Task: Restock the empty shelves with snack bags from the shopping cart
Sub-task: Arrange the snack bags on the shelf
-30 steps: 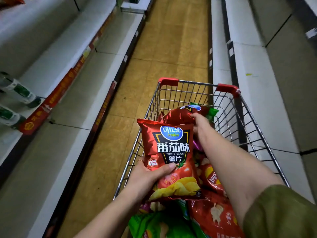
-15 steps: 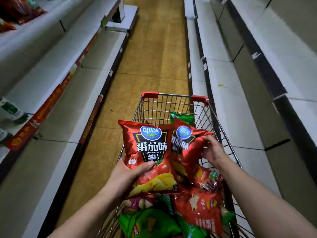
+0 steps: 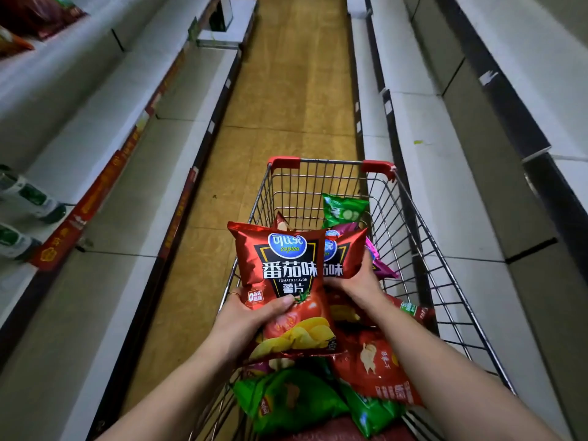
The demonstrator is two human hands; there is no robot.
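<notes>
1. Left hand (image 3: 245, 316) grips the glossy red foil tomato-chip bag (image 3: 286, 281) at its lower edge, thumb across the front.
2. Right hand (image 3: 356, 284) clutches a second matching red foil bag (image 3: 345, 253) from below. A second ago this hand was reaching deep into the wire shopping cart (image 3: 413, 249). Now its bag sits tucked just behind the first.
3. Both bags are held up above the cart's pile, which lies under the hands.
4. Judgement: pair collected, and the bare grey shelf (image 3: 127, 202) left of the left hand is the likely drop spot.
</notes>
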